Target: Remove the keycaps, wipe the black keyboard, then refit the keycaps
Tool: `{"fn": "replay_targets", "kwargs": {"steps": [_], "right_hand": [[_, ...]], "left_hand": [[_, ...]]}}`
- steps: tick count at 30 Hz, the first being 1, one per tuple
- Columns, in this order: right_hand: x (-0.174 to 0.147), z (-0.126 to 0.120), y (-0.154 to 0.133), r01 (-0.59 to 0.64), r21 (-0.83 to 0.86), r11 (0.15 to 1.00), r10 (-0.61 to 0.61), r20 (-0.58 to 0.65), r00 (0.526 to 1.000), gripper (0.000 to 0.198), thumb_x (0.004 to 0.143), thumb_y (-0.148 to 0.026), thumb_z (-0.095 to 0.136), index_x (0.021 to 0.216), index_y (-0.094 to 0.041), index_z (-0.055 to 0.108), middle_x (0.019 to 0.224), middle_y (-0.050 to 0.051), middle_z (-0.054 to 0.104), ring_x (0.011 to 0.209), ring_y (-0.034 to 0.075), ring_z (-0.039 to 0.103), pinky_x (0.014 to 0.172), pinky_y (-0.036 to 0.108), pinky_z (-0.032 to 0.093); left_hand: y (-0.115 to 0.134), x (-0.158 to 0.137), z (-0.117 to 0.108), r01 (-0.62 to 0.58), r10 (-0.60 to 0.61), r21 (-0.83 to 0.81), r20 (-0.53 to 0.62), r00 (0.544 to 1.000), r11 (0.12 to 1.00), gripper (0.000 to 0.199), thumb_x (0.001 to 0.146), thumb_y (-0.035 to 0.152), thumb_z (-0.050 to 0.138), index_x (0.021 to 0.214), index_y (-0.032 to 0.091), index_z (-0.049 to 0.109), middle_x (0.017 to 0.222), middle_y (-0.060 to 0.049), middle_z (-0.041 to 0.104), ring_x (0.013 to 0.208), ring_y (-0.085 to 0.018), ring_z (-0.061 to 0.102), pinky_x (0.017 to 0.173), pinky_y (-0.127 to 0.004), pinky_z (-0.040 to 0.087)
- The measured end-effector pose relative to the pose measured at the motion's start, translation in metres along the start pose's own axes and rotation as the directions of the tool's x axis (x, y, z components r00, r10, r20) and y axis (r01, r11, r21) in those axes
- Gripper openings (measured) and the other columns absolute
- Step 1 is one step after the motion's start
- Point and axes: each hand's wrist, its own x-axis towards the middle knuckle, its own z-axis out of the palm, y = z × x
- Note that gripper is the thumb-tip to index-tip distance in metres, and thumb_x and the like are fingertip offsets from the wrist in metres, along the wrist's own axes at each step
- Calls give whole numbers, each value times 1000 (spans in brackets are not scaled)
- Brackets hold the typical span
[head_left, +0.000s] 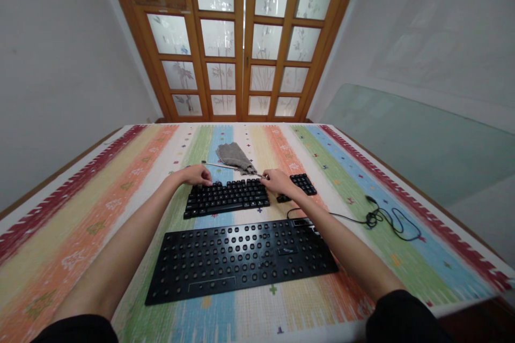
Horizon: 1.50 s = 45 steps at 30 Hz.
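Loose black keycaps (225,196) lie set out in keyboard rows on the striped cloth, with a smaller number-pad block (302,184) to their right. At the upper left of the rows, my left hand (198,175) is closed, its fingertips together at the keys; any held piece is too small to make out. My right hand (277,181) is closed too, fingertips at the upper right end of the main rows; I cannot make out what they pinch. Closer to me lies the black keyboard base (241,257), stripped of its keycaps, beneath my right forearm.
Behind the keycaps lies a crumpled grey cloth (234,157), with a thin stick (220,165) with a dark tip beside it. The keyboard's black cable (374,218) lies coiled on the right. Wooden glass-paned doors (244,53) stand beyond the table's far edge.
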Motion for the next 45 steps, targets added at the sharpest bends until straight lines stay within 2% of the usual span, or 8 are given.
{"fn": "replay_targets", "kwargs": {"steps": [14,29,45], "right_hand": [[0,0,1,2,4,1000,-2,3,1000,30,92,-30,50,108,-15,71,111,13,73,103,24,65,79,25,42],[-2,-2,-1,1,6,1000,-1,-9,1000,30,92,-31,51,108,-16,71,110,13,73,102,24,65,77,25,42],[-4,0,3,6,10,1000,-6,-11,1000,29,93,-30,51,105,-16,72,109,12,74,101,24,65,77,25,42]], "left_hand": [[2,0,-2,-17,17,9,13,1000,1000,30,75,44,67,85,18,75,80,-2,74,76,-16,63,73,-21,43],[16,7,1,-67,67,-12,-12,998,998,34,78,46,67,90,16,77,88,-4,76,81,-17,64,75,-23,44],[16,11,5,-33,33,-11,-24,999,999,35,74,50,70,81,16,75,78,-3,74,74,-16,62,70,-23,44]]}}
